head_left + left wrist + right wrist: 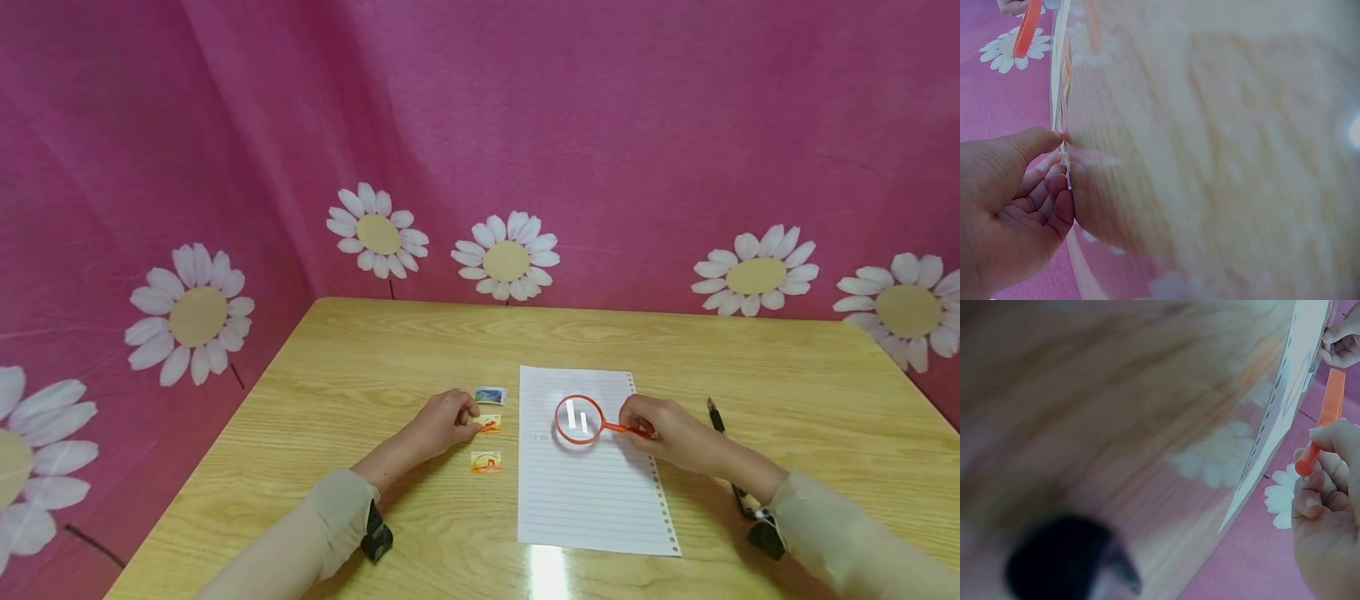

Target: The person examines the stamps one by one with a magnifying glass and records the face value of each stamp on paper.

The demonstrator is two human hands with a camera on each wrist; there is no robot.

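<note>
A pink daisy-print curtain (615, 150) backs the wooden table (375, 350). The left hand (447, 423) meets the middle small card (491, 424) at its left edge; pinch indeterminate. Card: probably light, flexible; grip by edges. Rightward, over lined paper (585, 517), the right hand (667, 429) grips the orange magnifier (579, 419), likely light, rigid, by its handle.

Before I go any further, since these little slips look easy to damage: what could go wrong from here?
The left grip, at the edge of the middle slip, might crease it or nudge the farthest slip. The magnifying glass shows bright glare, which could hide detail. The pen, partly hidden by the right forearm, could get knocked if that arm shifts.
</note>
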